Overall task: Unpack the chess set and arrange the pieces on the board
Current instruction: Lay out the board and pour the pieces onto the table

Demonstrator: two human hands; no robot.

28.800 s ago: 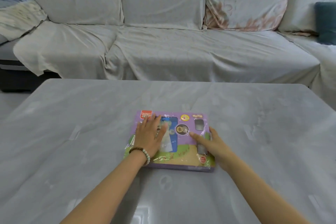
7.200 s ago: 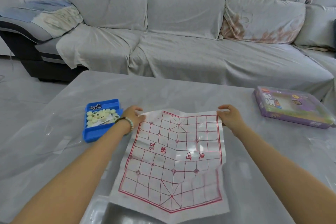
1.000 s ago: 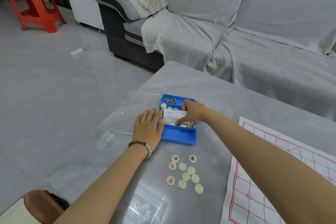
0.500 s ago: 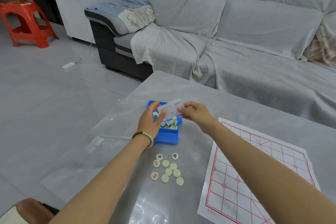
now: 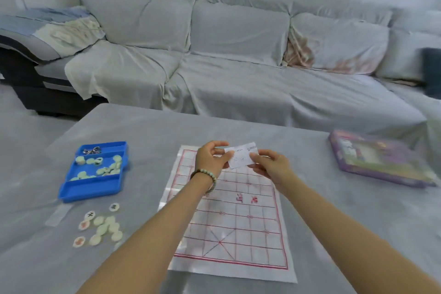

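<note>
Both hands hover over the far end of the board (image 5: 229, 219), at the centre of the frame, sharing a small white slip (image 5: 241, 155). The left hand (image 5: 211, 159) pinches its left edge between thumb and curled fingers. The right hand (image 5: 269, 166) grips its lower right corner the same way. Neither holds anything else, and the print on the slip is too blurred to read.

The board lies flat on the table (image 5: 148, 131), with no pieces on it yet. A loose pile of pieces (image 5: 101, 227) sits at lower left, beside the board's near corner. More of them lie in the blue tray (image 5: 93, 174) at middle left, along with some small metal thing I cannot identify. The box (image 5: 379, 157) rests at the right, well apart from the board.

Unpacking looks nearly done, while arranging has not begun.

The risks lie mainly in the board, which looks like a thin, creased sheet (more film or cloth than card). A forearm dragged across it, or a piece pushed rather than set down, could slide or ruck it and knock placed pieces off their points. Most of the loose pieces show blank backs, so one picked up unturned may land on the wrong point. If the slip is dropped on the board, it will hide the lines beneath it. The round pieces may also roll if the pile is swept carelessly.
</note>
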